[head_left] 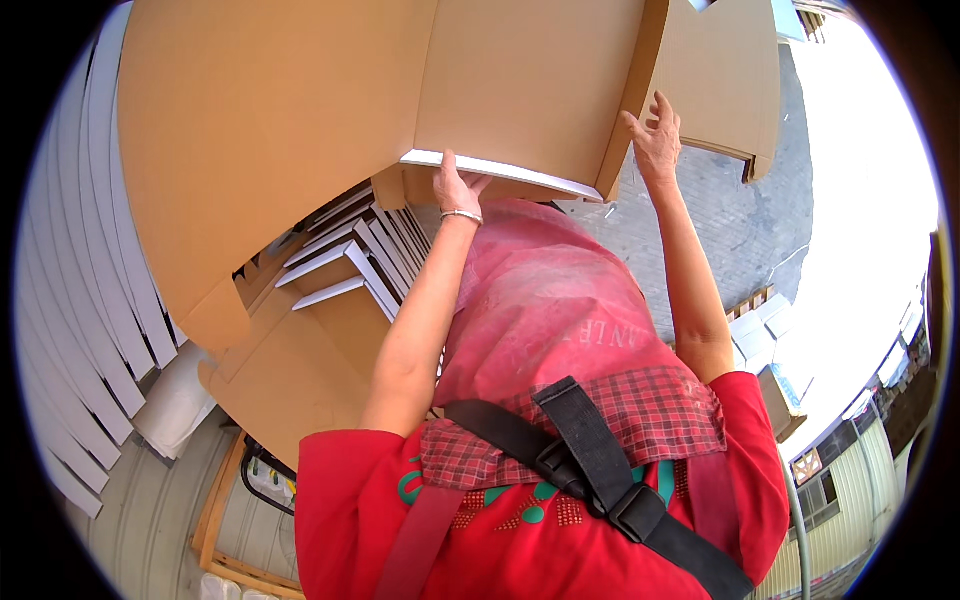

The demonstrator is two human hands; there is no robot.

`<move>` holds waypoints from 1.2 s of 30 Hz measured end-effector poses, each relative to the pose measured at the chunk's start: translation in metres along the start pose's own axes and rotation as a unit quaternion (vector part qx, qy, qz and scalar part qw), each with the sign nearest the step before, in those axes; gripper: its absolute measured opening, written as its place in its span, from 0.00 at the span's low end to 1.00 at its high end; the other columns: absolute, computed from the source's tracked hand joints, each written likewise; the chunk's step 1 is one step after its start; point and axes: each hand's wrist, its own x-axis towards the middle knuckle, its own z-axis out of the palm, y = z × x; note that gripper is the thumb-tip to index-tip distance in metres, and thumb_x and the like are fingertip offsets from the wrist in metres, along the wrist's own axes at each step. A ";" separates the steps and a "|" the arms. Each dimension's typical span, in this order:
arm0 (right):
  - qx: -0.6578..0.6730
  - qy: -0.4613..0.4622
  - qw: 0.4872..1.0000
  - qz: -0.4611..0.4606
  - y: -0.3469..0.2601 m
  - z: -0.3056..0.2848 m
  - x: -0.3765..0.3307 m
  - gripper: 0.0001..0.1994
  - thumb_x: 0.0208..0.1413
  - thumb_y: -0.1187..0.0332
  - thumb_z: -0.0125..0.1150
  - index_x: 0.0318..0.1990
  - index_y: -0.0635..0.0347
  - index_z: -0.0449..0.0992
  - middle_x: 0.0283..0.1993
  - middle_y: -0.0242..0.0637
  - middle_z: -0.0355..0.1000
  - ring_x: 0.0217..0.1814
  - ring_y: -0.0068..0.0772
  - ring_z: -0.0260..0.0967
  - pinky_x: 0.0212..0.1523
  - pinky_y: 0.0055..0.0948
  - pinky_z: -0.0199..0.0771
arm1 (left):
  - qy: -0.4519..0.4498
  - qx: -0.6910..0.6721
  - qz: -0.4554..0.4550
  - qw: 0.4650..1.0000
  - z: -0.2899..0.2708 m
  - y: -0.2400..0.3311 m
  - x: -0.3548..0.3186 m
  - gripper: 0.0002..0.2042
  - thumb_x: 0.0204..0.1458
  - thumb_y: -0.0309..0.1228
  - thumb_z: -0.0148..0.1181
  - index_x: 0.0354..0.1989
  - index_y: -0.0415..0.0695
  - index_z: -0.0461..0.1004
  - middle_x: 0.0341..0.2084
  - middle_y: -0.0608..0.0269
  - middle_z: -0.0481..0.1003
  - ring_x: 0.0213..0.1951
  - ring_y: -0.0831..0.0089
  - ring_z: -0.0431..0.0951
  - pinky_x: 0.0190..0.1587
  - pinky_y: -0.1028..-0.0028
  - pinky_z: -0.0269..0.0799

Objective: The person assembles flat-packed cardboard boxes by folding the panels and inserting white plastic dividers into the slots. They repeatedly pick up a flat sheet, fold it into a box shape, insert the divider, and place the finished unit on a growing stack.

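We see a large brown cardboard box (400, 90) held up high, filling the upper middle and left of the view, its open flaps spreading outward. The left hand (455, 185), with a thin bracelet on the wrist, presses up against the box's lower edge, fingers closed on a white-edged flap (500, 172) there. The right hand (655, 140) rests flat against the side flap at the box's right corner, fingers spread apart and gripping nothing. Both bare arms reach up from a red shirt (520, 540) covered by a pink apron (545, 300) with a plaid band, crossed by a black strap (590, 460). Below the box on the left, flat cardboard sheets (350, 250) with pale edges lie stacked, fanned out, and partly hidden by it. Further left stand long white slats (90, 300). Another piece of cardboard (720, 80) sits beyond the right hand, over grey paved ground (740, 220).
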 end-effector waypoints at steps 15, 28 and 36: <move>0.297 -0.206 0.924 0.128 -0.030 0.027 -0.055 0.29 0.51 0.57 0.68 0.54 0.68 0.67 0.43 0.39 0.71 0.42 0.29 0.71 0.40 0.29 0.74 | -0.055 -0.243 0.016 0.968 -0.005 0.005 -0.017 0.23 0.48 0.28 0.67 0.54 0.41 0.70 0.49 0.57 0.74 0.53 0.59 0.74 0.56 0.57 0.72; 0.606 -0.247 0.739 0.157 -0.048 0.002 -0.051 0.29 0.61 0.50 0.58 0.65 0.54 0.64 0.67 0.35 0.63 0.69 0.38 0.58 0.67 0.44 0.59 | -0.008 -0.167 0.158 0.973 -0.164 0.009 -0.087 0.26 0.42 0.28 0.68 0.53 0.39 0.69 0.43 0.57 0.75 0.45 0.63 0.77 0.48 0.62 0.76; 0.586 -0.458 0.659 0.112 -0.011 0.029 -0.160 0.25 0.59 0.61 0.62 0.63 0.55 0.67 0.66 0.32 0.64 0.70 0.37 0.57 0.70 0.42 0.55 | 0.034 -0.227 0.179 0.957 -0.394 -0.092 -0.201 0.20 0.47 0.30 0.67 0.49 0.39 0.74 0.42 0.57 0.78 0.43 0.65 0.80 0.46 0.65 0.78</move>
